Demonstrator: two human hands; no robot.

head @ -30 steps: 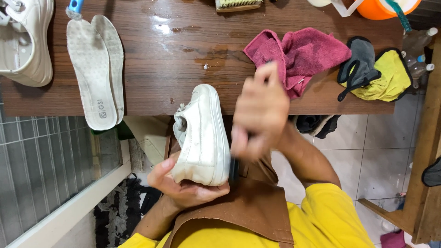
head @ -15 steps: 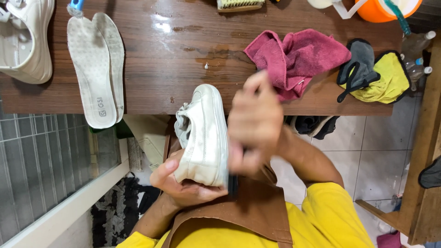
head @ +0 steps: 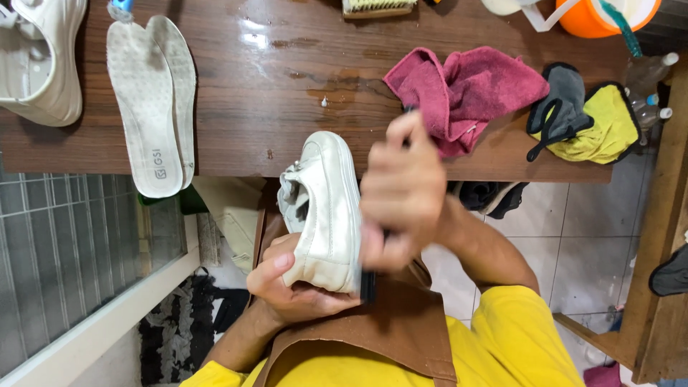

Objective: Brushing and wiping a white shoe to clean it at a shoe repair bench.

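Note:
My left hand (head: pixel 294 287) grips a white sneaker (head: pixel 326 208) from underneath at its heel end, holding it on its side over my brown apron (head: pixel 358 337). My right hand (head: pixel 401 193) is blurred and closed around a dark, thin brush handle (head: pixel 368 283) whose lower end touches the sneaker's heel edge; the handle's top tip pokes out above the fingers. The brush head is hidden behind the hand and shoe.
A wet wooden table (head: pixel 287 79) holds two white insoles (head: pixel 150 100), a second white sneaker (head: pixel 39 61) at far left, a crumpled pink cloth (head: pixel 466 93), a grey and yellow mitt (head: pixel 588 122), a wooden brush (head: pixel 376 7) and an orange bucket (head: pixel 609 14). Tiled floor lies below right.
My right hand has shifted slightly along the shoe's side with the brush, staying blurred with motion. The left hand and sneaker have held their place.

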